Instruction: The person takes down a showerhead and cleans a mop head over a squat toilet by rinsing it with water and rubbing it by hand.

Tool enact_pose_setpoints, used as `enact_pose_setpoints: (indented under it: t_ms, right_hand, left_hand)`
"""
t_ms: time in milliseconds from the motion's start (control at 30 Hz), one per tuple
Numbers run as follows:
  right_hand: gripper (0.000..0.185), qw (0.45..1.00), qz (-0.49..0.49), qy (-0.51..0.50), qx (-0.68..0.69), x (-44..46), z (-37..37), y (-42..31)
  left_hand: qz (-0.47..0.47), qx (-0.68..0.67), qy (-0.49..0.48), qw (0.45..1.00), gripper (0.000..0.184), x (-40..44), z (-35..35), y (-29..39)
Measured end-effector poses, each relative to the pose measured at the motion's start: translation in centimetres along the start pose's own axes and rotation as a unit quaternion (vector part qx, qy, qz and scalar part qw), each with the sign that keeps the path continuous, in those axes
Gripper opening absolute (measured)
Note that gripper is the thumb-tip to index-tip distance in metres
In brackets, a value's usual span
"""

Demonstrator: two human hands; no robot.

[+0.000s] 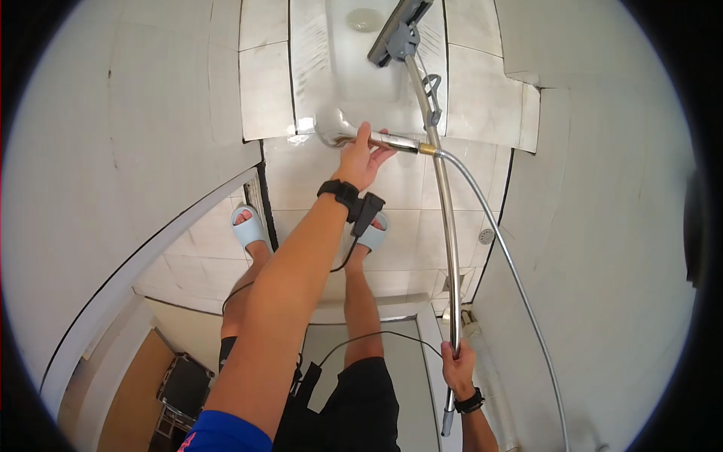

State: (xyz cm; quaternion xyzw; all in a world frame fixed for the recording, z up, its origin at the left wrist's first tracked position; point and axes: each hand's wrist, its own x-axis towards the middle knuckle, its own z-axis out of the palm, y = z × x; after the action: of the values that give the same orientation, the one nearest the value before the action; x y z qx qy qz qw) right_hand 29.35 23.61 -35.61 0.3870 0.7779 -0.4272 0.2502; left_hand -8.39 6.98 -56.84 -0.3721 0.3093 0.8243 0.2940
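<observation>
My left hand (361, 160) is closed round the handle of a shiny shower head (331, 126), its round end pointing left over the floor tiles. A brass fitting (427, 149) joins the handle to a metal hose (515, 267), which crosses the pole and runs down the right side. Low on the right, my right hand (459, 368) grips a long metal pole (446, 218) near its lower end. The pole's grey squeegee-like head (399, 34) lies over the white squat toilet (365, 75) at the top. Whether water flows cannot be made out.
Pale walls (143, 98) stand on both sides of the tiled floor (301, 177). A round drain (486, 236) is at the right. My feet wear light blue slippers (247, 227). Black cables hang from my wrist straps. A dark folded object (184, 384) is at lower left.
</observation>
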Motion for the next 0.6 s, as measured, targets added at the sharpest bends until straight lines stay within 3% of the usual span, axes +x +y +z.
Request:
enact_pose_setpoints:
  t_ms: [167, 367, 600]
  right_hand:
    - [0.039, 0.999, -0.027, 0.020, -0.008, 0.8, 2.0, 4.1]
    - [0.037, 0.999, -0.028, 0.014, 0.028, 0.8, 2.4, 2.9]
    - [0.038, 1.000, -0.016, -0.007, 0.020, -0.6, 1.7, 3.4]
  left_hand:
    - [0.018, -0.005, -0.015, 1.000, 0.032, 0.0, -1.1, -0.3]
    - [0.042, -0.020, 0.010, 0.999, 0.034, -1.0, 0.5, 0.7]
    - [0.107, 0.111, -0.045, 0.987, 0.038, -1.2, 2.0, 2.4]
